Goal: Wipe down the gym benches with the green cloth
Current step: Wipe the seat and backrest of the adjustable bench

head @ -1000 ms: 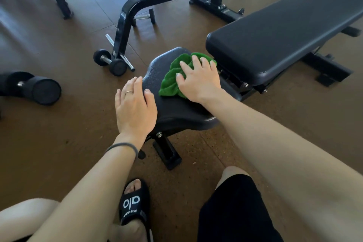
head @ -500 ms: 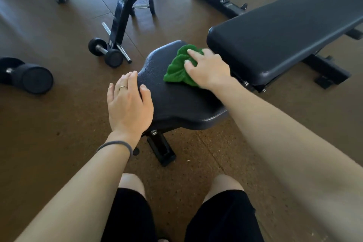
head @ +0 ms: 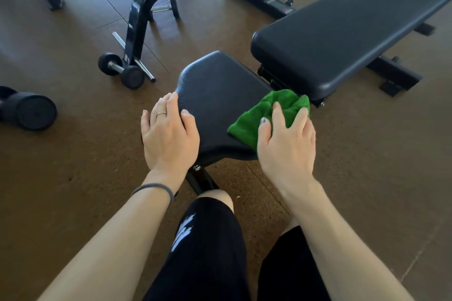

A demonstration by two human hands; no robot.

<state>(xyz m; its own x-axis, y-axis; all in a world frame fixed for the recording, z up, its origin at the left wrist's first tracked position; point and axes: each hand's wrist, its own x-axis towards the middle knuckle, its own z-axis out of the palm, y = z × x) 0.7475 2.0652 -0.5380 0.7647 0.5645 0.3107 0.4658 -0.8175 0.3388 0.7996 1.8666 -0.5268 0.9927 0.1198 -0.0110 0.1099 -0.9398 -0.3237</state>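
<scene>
A black gym bench stands in front of me, with a small seat pad (head: 217,95) close by and a long back pad (head: 347,39) running away to the upper right. The green cloth (head: 264,115) lies bunched on the right near corner of the seat pad. My right hand (head: 287,146) presses down on the cloth with fingers spread over it. Resting flat on the seat pad's left edge is my left hand (head: 168,137), holding nothing.
A second black bench frame (head: 146,2) with small wheels (head: 133,77) stands at the upper left on the brown floor. A dark dumbbell (head: 31,111) lies at the far left. My knees in black shorts (head: 208,247) are just below the seat.
My right hand has dragged the green cloth from the far end of the seat pad back toward me and to its right near corner. The left hand stays on the seat's left edge.
</scene>
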